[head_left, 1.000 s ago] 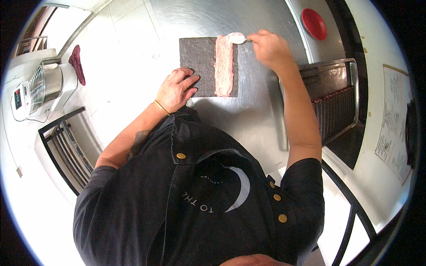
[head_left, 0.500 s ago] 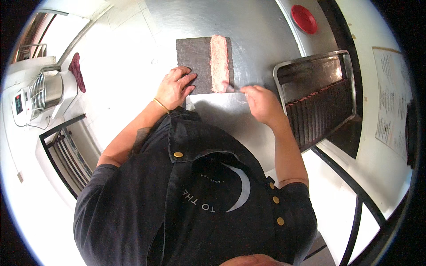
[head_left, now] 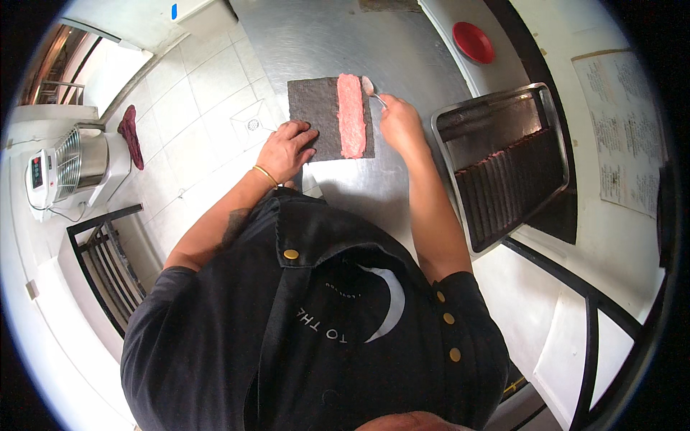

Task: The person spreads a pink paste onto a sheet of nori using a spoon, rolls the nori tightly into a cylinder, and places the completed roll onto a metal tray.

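A dark, nearly black nori sheet (head_left: 314, 108) lies flat on the steel table. Along its right part runs a strip of pink minced filling (head_left: 351, 118). My left hand (head_left: 290, 147) rests with fingers apart on the sheet's lower left edge. In my right hand (head_left: 399, 122) is a spoon (head_left: 369, 87), gripped by its handle. The spoon's bowl hangs at the sheet's upper right edge, just right of the strip's far end; whether it touches is hard to tell.
To the right, a metal tray (head_left: 437, 133) holds a row of dark rolls (head_left: 503, 183) with pink ends. A red plate (head_left: 473, 42) sits beyond it. The steel table (head_left: 323, 43) ends at the left above a tiled floor. A mixer (head_left: 79, 165) stands far left.
My right hand has moved the spoon from the strip's near end up to its far end, right of it. The left hand stays on the sheet. The view has shifted slightly.
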`<act>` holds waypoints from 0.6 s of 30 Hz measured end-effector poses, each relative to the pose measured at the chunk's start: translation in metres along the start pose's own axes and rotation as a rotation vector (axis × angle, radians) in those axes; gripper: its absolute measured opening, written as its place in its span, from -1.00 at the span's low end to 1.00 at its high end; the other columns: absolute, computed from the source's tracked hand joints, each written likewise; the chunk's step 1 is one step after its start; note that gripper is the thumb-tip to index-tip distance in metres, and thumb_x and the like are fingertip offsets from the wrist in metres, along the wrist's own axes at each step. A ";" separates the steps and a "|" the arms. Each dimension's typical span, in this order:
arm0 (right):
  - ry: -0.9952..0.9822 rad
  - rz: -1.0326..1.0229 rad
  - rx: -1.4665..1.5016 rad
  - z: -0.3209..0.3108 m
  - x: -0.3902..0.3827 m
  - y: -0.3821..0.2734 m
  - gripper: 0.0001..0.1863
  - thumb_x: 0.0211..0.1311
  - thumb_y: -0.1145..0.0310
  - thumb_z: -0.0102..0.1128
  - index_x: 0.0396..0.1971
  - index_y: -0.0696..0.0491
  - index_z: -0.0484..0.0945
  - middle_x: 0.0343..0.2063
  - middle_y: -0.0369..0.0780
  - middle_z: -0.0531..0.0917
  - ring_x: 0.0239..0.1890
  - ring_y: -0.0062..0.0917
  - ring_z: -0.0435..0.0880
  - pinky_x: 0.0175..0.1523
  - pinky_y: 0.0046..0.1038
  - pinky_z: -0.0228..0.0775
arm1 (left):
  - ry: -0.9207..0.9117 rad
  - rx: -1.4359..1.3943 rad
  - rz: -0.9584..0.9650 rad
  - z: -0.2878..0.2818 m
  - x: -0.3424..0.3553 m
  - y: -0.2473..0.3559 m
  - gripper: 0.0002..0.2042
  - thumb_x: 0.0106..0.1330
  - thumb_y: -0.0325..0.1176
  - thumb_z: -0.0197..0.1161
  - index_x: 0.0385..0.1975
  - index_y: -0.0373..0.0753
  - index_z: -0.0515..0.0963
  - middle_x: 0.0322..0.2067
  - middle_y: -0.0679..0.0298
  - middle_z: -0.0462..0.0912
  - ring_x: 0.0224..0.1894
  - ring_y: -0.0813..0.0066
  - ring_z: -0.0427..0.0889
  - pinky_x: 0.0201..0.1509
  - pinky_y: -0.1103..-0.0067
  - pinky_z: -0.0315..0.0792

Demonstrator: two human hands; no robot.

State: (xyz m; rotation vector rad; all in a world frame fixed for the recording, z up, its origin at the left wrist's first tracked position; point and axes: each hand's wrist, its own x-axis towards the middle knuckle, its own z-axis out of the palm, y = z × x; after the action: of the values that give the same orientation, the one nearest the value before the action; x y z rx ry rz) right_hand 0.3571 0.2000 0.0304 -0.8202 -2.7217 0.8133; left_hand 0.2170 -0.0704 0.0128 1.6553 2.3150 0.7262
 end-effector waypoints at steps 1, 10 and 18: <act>-0.002 0.003 -0.008 0.001 0.001 -0.001 -0.63 0.34 0.51 0.08 0.11 0.17 0.65 -0.09 0.13 0.72 -0.03 0.07 0.70 0.10 -0.03 0.54 | 0.009 0.004 0.010 0.001 0.000 -0.001 -0.59 0.25 -0.34 0.47 0.12 -0.18 0.65 0.12 0.13 0.59 0.22 0.05 0.55 0.30 0.27 0.49; -0.084 0.045 -0.111 0.001 -0.046 -0.009 -0.64 0.38 0.50 0.05 0.10 0.16 0.65 -0.10 0.14 0.72 -0.03 0.09 0.70 0.10 -0.03 0.55 | 0.045 0.009 0.035 0.006 -0.003 -0.005 -0.59 0.25 -0.33 0.45 0.12 -0.18 0.66 0.10 0.17 0.60 0.22 0.11 0.55 0.26 0.30 0.49; -0.127 0.060 -0.068 -0.028 -0.153 -0.020 -0.62 0.33 0.56 0.03 0.10 0.16 0.63 -0.14 0.09 0.71 -0.07 0.04 0.70 0.07 -0.07 0.54 | 0.033 0.001 0.062 0.006 -0.002 -0.007 -0.59 0.26 -0.34 0.45 0.12 -0.20 0.65 0.12 0.09 0.60 0.20 0.04 0.55 0.31 0.26 0.49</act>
State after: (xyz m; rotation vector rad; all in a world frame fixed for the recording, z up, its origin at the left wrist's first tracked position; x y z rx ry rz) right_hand 0.4842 0.1129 0.0617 -0.8970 -2.8630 0.8154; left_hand 0.2144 -0.0725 0.0037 1.7352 2.2953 0.7704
